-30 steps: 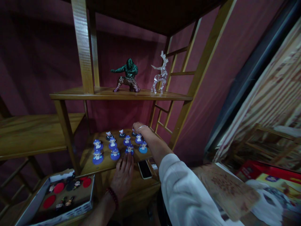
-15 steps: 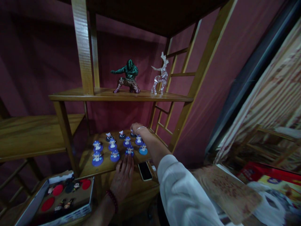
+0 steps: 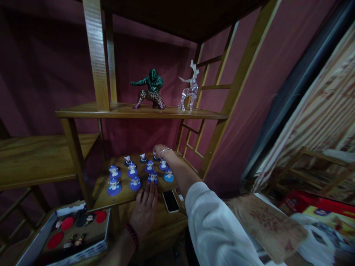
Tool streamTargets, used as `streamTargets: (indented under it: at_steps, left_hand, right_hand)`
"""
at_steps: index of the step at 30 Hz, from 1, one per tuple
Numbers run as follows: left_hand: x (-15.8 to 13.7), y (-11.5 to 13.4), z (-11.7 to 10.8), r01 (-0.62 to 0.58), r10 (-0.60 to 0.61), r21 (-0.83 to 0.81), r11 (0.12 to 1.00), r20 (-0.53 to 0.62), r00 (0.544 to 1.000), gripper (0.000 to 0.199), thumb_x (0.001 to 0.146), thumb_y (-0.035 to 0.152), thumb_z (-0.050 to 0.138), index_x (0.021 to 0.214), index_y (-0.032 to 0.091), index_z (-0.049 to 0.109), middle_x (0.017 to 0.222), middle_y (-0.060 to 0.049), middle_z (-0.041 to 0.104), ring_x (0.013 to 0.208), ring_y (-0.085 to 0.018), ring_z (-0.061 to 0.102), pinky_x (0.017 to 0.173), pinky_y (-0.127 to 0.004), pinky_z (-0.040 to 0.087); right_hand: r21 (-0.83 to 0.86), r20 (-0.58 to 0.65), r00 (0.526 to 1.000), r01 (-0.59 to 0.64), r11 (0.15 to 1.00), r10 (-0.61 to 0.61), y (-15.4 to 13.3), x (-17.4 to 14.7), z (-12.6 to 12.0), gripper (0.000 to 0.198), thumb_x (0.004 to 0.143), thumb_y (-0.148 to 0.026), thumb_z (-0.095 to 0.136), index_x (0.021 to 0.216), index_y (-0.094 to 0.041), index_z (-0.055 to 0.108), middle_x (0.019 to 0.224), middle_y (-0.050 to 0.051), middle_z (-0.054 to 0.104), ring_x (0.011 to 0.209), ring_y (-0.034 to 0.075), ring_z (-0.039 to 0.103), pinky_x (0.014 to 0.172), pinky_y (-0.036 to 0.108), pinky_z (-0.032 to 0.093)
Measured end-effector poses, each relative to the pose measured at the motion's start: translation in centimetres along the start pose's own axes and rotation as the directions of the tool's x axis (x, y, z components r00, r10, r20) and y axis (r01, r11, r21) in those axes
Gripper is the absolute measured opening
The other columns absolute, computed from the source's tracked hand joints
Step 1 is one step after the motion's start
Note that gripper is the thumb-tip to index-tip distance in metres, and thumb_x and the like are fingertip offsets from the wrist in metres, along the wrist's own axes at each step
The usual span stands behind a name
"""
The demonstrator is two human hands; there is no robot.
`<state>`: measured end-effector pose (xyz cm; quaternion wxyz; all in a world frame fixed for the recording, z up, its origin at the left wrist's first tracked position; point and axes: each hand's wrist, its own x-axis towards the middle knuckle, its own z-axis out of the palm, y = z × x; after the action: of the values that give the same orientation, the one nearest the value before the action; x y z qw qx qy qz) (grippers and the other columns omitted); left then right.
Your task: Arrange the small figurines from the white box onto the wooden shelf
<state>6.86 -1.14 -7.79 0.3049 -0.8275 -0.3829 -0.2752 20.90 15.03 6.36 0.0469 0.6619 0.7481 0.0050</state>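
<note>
- Right hand (image 3: 160, 149) reaches to the far end of the low shelf (image 3: 126, 194), bent down onto the far small figure (image 3: 155, 157); grip hidden behind the hand, cannot tell if it pinches it (bracelet on the wrist).
- Left hand (image 3: 145, 207) lies flat, fingers spread, on the shelf's near edge, fingertips just beside the near row of figures.
- Blue-based figures (image 3: 132, 170) stand in rows on that shelf.
- Phone (image 3: 170, 201) lies just right of the left hand.
- Upper shelf (image 3: 111, 111): green crouching figure (image 3: 149, 88), clear deer (image 3: 190, 87) to its right.
- Open box (image 3: 69, 232) with red discs, near left.
</note>
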Motion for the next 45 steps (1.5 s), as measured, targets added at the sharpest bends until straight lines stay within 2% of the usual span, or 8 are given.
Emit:
streamTargets:
  at_steps: [7,16,24,32,37,45]
  left_hand:
    - [0.2,0.0,-0.1,0.007,-0.007,-0.001,1.0,-0.011,1.0,0.048,0.073,0.019,0.037,0.12,0.006,0.044,0.129,-0.017,0.039,0.122,-0.027,0.029,0.094,-0.042,0.027]
    - [0.0,0.0,0.1,0.005,-0.005,-0.015,1.0,-0.01,1.0,0.052,0.073,0.017,0.038,0.123,0.007,0.04,0.129,-0.017,0.039,0.121,-0.027,0.03,0.093,-0.043,0.028]
    - [-0.1,-0.1,0.2,-0.006,0.006,-0.009,1.0,-0.006,1.0,0.052,0.072,0.019,0.038,0.122,0.005,0.041,0.13,-0.017,0.038,0.123,-0.026,0.027,0.094,-0.042,0.026]
    - [-0.1,-0.1,-0.1,-0.008,0.008,-0.026,1.0,0.008,1.0,0.049,0.072,0.018,0.039,0.119,0.004,0.045,0.128,-0.018,0.04,0.122,-0.028,0.028,0.095,-0.043,0.025]
    - [0.0,0.0,-0.4,-0.005,0.006,-0.036,0.999,0.027,1.0,0.05,0.071,0.016,0.04,0.119,0.004,0.044,0.129,-0.018,0.04,0.121,-0.028,0.029,0.095,-0.042,0.025]
    - [0.1,-0.1,-0.9,0.003,-0.001,-0.052,0.999,0.055,0.998,0.051,0.069,0.015,0.041,0.119,0.004,0.045,0.128,-0.018,0.04,0.121,-0.028,0.031,0.094,-0.042,0.026]
  right_hand:
    - [-0.009,-0.014,1.0,-0.006,1.0,0.005,-0.7,-0.5,-0.4,0.03,0.065,-0.013,0.057,0.092,-0.019,0.065,0.1,0.009,0.064,0.091,0.019,0.06,0.072,0.023,0.045]
    - [-0.014,0.002,1.0,0.001,1.0,-0.001,-0.8,-0.6,-0.6,0.033,0.064,-0.012,0.058,0.096,-0.019,0.064,0.101,0.009,0.064,0.092,0.021,0.059,0.073,0.024,0.045]
    - [-0.007,-0.012,0.999,0.041,0.999,-0.041,0.6,-0.7,-1.0,0.045,0.063,-0.022,0.064,0.108,-0.023,0.058,0.108,0.006,0.061,0.096,0.019,0.057,0.076,0.021,0.044]
    - [0.012,-0.148,0.989,-0.026,1.0,0.028,2.9,-3.2,-3.2,0.037,0.073,-0.026,0.054,0.11,-0.021,0.057,0.109,0.007,0.06,0.101,0.018,0.054,0.083,0.022,0.041]
    - [0.067,-0.231,0.972,-0.037,0.997,0.052,3.5,-5.8,-2.9,0.033,0.074,-0.031,0.052,0.107,-0.025,0.057,0.102,0.003,0.063,0.096,0.017,0.056,0.078,0.021,0.041]
    - [0.132,-0.141,0.988,-0.047,0.99,0.066,3.8,-7.8,-1.4,0.036,0.07,-0.026,0.057,0.106,-0.023,0.058,0.096,0.001,0.065,0.089,0.013,0.058,0.07,0.015,0.042]
